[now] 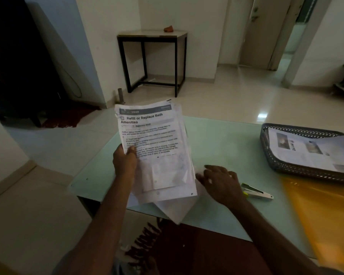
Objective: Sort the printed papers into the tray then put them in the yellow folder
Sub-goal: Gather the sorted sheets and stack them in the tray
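The person's left hand (125,161) gripped a thick stack of white printed papers (157,147) by its left edge, thumb pressed on the top sheet and fingers behind. The stack was held up, tilted, over the near left part of the pale green glass-topped table (226,139). The top page was headed "Refill or Replace Bath Amenities".

The right hand (220,183) hung loose just beside the stack's lower right corner, fingers spread and holding nothing. It was blurred, so I could not tell whether the fingertips touched paper. A few more white sheets (179,211) lay under the stack, jutting over the table's near edge.

To the right stood a dark mesh wire tray (270,155) with printed pages (310,151) already lying in it. A yellow plastic folder (322,215) lay flat on the table, touching the tray's near side. A white and green stapler (256,191) rested between the right hand and the folder.
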A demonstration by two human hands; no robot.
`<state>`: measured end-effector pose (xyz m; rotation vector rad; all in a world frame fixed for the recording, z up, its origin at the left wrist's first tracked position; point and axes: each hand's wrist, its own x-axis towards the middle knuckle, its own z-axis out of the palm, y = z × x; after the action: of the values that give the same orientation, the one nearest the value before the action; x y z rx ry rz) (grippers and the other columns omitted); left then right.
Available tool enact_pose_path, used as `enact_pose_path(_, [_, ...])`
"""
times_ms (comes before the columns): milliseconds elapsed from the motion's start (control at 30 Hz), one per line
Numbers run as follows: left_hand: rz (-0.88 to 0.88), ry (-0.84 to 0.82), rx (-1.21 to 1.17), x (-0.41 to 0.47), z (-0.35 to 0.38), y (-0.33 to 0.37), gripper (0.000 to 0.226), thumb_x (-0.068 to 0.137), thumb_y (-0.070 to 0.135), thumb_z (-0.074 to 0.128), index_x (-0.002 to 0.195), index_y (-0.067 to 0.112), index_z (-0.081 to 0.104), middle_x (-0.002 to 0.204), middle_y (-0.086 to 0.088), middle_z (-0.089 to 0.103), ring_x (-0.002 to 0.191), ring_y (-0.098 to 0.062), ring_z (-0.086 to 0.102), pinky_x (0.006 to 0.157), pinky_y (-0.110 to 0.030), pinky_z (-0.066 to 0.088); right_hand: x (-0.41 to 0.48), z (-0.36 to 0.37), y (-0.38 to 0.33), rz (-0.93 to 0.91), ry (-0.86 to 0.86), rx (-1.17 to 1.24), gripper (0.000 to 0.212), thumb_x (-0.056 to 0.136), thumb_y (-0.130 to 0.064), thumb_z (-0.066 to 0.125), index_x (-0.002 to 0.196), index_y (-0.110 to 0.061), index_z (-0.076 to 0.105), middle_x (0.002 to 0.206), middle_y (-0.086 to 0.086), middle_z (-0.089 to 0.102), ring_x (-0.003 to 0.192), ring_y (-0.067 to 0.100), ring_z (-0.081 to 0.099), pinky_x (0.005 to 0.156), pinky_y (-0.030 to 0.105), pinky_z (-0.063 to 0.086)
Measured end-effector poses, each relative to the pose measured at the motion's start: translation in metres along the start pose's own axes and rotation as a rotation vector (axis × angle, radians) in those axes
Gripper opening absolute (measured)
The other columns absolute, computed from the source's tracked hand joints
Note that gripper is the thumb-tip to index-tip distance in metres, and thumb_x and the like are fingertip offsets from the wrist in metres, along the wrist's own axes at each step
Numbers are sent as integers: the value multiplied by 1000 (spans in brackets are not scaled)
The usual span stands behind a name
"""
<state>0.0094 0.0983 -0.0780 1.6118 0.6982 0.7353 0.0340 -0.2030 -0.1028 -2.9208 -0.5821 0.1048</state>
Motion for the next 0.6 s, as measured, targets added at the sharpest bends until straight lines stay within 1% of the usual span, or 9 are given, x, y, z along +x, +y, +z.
enact_pose_path(33, [-11,-16,-1,-1,1,0,27,96,12,59,122,10,65,114,-10,70,102,-29,66,93,-45,55,2,-3,6,59,21,-24,63,95,-75,27,110,-27,64,146,-5,52,131,25,49,104,46,38])
enact_pose_path(100, [-32,-44,-1,-3,4,-1,26,96,12,59,121,9,65,113,-10,70,102,-28,67,93,-44,55,2,-5,16,120,-12,-6,49,91,-68,53,104,-22,59,133,-3,54,119,27,51,90,42,41])
enact_pose_path(167, [-45,-80,-33,-6,6,-2,28,97,10,58,124,6,65,116,-11,69,103,-28,66,94,-39,54,0,-4,22,134,-27,98,44,87,-55,70,106,-19,54,125,2,52,114,28,49,81,39,39])
enact_pose_path(233, [-69,-118,-71,-9,7,-1,30,98,7,57,127,4,63,118,-11,68,105,-27,65,92,-34,52,3,-4,25,145,-4,225,51,83,-37,80,116,-14,49,125,8,52,110,30,51,81,37,41])
enact_pose_path(300, [-92,-154,-84,-10,9,-3,31,98,6,56,128,4,62,119,-12,68,106,-26,64,90,-31,51,6,-8,27,194,-31,376,64,81,-26,83,129,-10,43,129,14,53,111,32,57,86,37,46])
enact_pose_path(367, [-108,-188,-81,-12,11,-4,31,98,6,56,129,4,62,120,-12,68,106,-27,64,90,-32,51,7,-11,30,253,-127,460,68,86,-24,80,138,-10,39,129,16,57,111,30,60,86,35,48])
enact_pose_path(433, [-112,-216,-69,-13,13,-6,31,98,5,56,128,4,61,120,-12,67,105,-27,64,90,-32,51,8,-13,35,262,-173,463,56,91,-25,74,137,-11,45,128,13,61,106,26,61,82,31,46])
enact_pose_path(533, [-108,-248,-73,-14,15,-6,30,98,3,55,127,4,62,117,-12,67,104,-26,64,90,-32,51,9,-19,37,245,-81,458,26,97,-26,64,120,-14,66,120,8,64,95,18,55,81,28,43])
enact_pose_path(600, [-88,-256,-67,-15,17,-6,31,98,2,55,128,4,61,117,-11,66,103,-26,64,89,-30,51,10,-20,39,246,-7,551,18,99,-26,61,107,-13,70,109,8,66,91,19,58,79,31,46])
